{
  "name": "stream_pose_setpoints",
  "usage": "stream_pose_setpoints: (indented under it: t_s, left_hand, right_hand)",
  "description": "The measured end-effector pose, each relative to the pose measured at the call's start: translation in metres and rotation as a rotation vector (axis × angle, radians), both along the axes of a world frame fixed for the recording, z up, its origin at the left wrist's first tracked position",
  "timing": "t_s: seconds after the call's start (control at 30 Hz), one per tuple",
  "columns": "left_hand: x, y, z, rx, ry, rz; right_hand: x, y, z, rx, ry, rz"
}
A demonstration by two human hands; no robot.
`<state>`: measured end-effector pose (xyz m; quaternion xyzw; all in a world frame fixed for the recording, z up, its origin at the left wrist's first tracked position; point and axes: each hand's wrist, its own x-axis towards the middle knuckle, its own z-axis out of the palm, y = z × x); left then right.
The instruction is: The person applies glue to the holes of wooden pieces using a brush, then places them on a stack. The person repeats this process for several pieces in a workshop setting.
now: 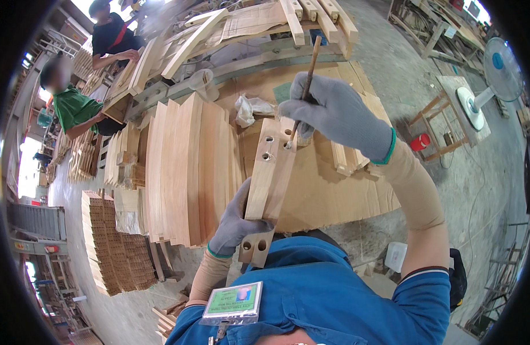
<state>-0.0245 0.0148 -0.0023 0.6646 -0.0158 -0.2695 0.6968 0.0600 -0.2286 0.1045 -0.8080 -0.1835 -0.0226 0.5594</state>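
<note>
I see a row of pale upright wooden boards [187, 172] leaning on the brown bench top [334, 195]. Right of those boards lies a crumpled white rag [250, 108]. Far right of them stand a white pedestal fan [495, 75] and a small red can [420, 142].

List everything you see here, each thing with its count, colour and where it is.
wooden piece with holes: one, light wood, held upright at centre
thin stick: one, brown, tip at an upper hole
stacked boards: many, light wood, on the bench at left
crumpled rag: one, white, on the bench
fan: one, white and blue, upper right
left hand: grey glove, grips the piece
right hand: grey glove, holds the stick
</note>
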Motion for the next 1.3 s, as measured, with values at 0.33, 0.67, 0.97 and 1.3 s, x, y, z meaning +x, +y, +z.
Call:
stream_pose_setpoints:
  t_s: [0.33,0.67,0.97,1.3]
  left_hand:
    - [0.006,0.003,0.001,0.082,-0.062,0.013]
    - [0.021,0.012,-0.014,0.260,0.003,0.160]
    - [0.026,0.046,-0.027,0.176,0.125,0.246]
    - [0.030,0.052,-0.028,0.142,0.163,0.278]
  right_hand:
    - [0.008,-0.003,0.014,-0.004,-0.064,0.027]
    - [0.045,-0.015,-0.049,0.299,0.101,-0.081]
    - [0.081,-0.038,-0.244,0.489,0.084,-0.417]
    - [0.051,-0.006,-0.262,0.262,-0.272,-0.553]
